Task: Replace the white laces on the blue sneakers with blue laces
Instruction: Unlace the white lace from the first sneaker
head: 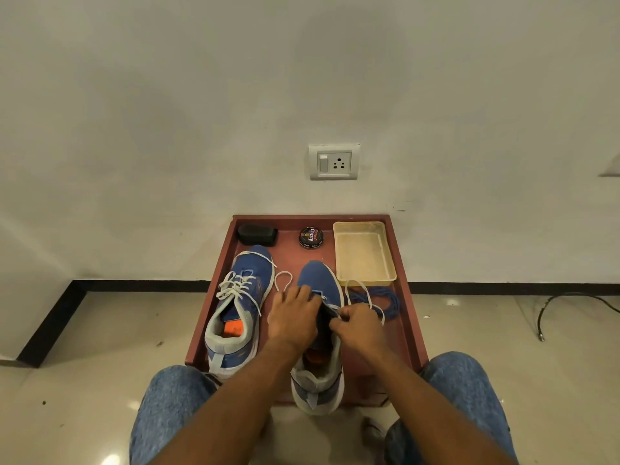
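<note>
The right-hand blue mesh sneaker with a grey collar (318, 283) stands toe-away on the reddish-brown wooden tray (407, 310), its heel overhanging the near edge. Its white flat lace (357, 290) is partly out: one loop lies loose on the tray to the left of the toe, another strand arcs over to the right. How many eyelets it yet threads cannot be told; the hands cover the throat.

The left hand (293, 317) lies over the sneaker's tongue area, fingers bent down onto the upper, steadying it. The right hand (359, 325) is just beside it, fingertips pinching what looks like the white lace at the right-side eyelets. The two hands are close together, nearly touching.

The other blue mesh sneaker, fully laced in white (240, 303), stands to the left on the same tray, untouched, an orange insert visible inside.

The coil of blue cord laces (385, 300) lies on the tray just right of the worked sneaker, partly under the white strand; not yet threaded into either sneaker.

Judgement: the task is early. Step in hand is unlacing the first sneaker. Left: finish that, unlace the second, thread blue laces into both.

At the tray's far end: a black oblong brush or sponge case (257, 234), a round black polish tin (311, 237), a cream rectangular plastic tray (364, 253). Beyond: a white wall with a socket plate (333, 162).
</note>
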